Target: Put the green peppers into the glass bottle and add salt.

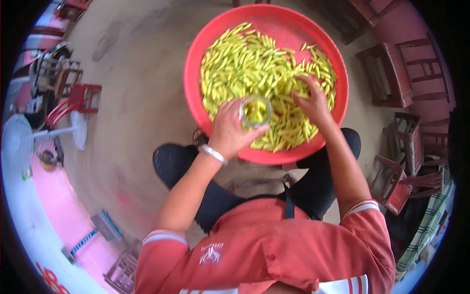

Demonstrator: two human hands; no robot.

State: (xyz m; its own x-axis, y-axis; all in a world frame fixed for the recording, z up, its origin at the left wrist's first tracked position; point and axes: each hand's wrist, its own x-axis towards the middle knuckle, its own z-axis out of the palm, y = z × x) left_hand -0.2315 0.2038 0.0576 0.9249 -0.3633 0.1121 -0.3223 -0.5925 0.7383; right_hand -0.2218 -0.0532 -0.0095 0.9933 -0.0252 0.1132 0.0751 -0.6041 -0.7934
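A large round red plastic sieve tray lies before me, holding a thick layer of yellow-green chili peppers. My left hand, with a bracelet at its wrist, grips a clear glass jar above the peppers. Some of the same peppers are inside the jar. To the right of the jar, my right hand reaches down at the peppers, its fingers curved and apart. Whether a pepper is between those fingertips cannot be told.
Wooden chairs and stools line the right side. A red plastic chair and a white standing fan stand at the left. My bent knees are below the tray, close to its near edge. A green checked cloth hangs at the lower right.
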